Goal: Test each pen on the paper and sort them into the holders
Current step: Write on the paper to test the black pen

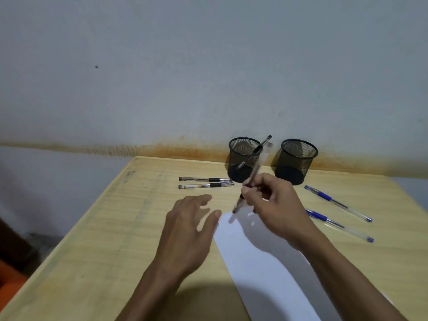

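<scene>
While the right hand (272,200) pinches a pen (251,179) with curled fingers, the pen slants up and away, and its tip points down just above the top corner of the white paper (266,262). That pen looks blurry, so I cannot tell its ink color. The left hand (187,225) is held flat with loose, straight fingers and holds nothing; it is just left of the paper, and I cannot tell if it touches the wooden table (92,239). Two black mesh holders stand at the back by the wall. The left holder (243,159) has one black pen (254,151) leaning inside it, with its top sticking out over the rim. The right holder (296,161) stands near it. Two black pens (206,183) lie side by side on the table, left of the holders. Two blue pens (338,214) lie on the table to the right of the paper.
</scene>
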